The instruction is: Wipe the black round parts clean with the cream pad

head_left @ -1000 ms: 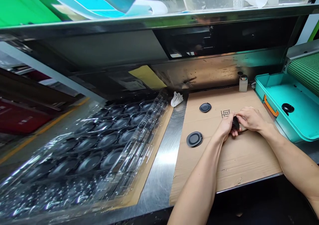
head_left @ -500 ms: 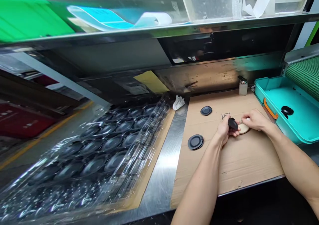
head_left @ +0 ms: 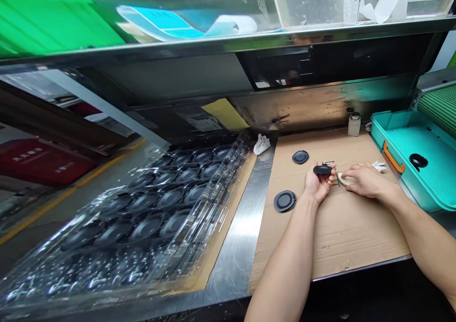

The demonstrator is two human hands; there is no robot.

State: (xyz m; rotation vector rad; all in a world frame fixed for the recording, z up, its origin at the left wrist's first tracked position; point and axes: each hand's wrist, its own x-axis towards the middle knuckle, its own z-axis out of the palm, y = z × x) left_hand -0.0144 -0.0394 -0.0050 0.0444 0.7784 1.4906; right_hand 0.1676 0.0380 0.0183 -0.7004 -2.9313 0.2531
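My left hand [head_left: 318,184] is closed around a black round plastic cap [head_left: 322,170], held nearly level above the cardboard sheet [head_left: 352,232]. To its right, my right hand [head_left: 365,180] has its fingers and thumb on a beige round pad [head_left: 344,179], covering much of it. The pad is low over the cardboard; I cannot tell whether it touches. A white crumpled cloth [head_left: 379,166] shows just behind my right hand. Two more black round parts lie at the left of the cardboard: a smaller one [head_left: 300,157] farther back and a larger one [head_left: 284,201] nearer.
Clear plastic trays [head_left: 185,175] full of black round parts stand at the left. A turquoise bin [head_left: 434,170] with a black part [head_left: 418,160] inside is at the right. A small bottle [head_left: 354,124] and a white crumpled tissue [head_left: 261,144] sit at the back. A metal shelf [head_left: 213,45] crosses above.
My left hand has turned the black cap from tilted to nearly level and moved slightly left. My right hand has gone from a pinch above the beige pad to covering its right side.
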